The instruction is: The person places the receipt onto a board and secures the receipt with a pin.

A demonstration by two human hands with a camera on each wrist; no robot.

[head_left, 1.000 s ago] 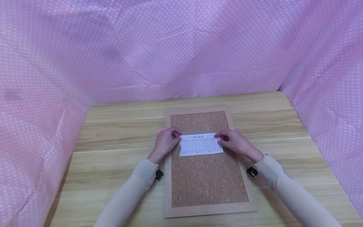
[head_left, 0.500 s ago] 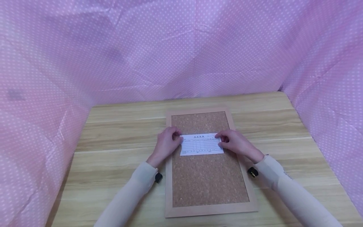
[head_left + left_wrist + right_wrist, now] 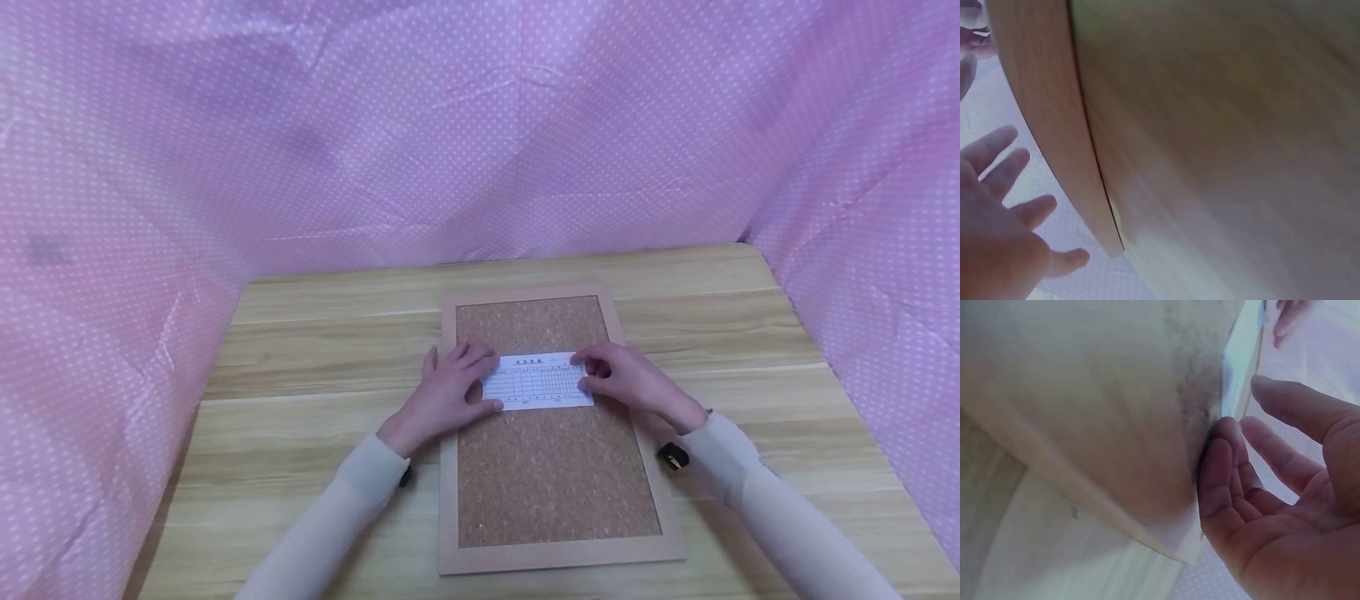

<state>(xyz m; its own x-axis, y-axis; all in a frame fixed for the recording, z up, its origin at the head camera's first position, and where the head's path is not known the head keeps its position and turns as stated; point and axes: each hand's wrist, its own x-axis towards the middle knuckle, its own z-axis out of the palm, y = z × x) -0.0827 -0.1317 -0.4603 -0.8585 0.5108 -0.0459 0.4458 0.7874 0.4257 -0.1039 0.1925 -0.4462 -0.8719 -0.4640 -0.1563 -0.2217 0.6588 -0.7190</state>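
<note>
A white printed form [image 3: 532,381] with a ruled table lies across the cork board [image 3: 555,483], a little above its middle. My left hand [image 3: 450,387] rests at the form's left end, fingers spread, with the thumb and fingertips on its edge and covering its corners. At the form's right end my right hand [image 3: 618,372] touches the surface with forefinger and thumb held apart, the other fingers bent inward. In the right wrist view the form [image 3: 1241,362] appears as a thin pale strip beside the right hand [image 3: 1279,469]. The left wrist view shows the spread left hand [image 3: 1004,212].
The board has a wooden frame [image 3: 562,553] and lies on a light wood-grain table [image 3: 315,358]. Pink dotted cloth [image 3: 480,167] hangs behind and on both sides of the table. Black devices, such as the right one [image 3: 672,456], sit at the wrists.
The left hand has spread its fingers and shifted onto the form's left corners, its thumb now lower. The right hand stays at the right end. The form lies almost where it was.
</note>
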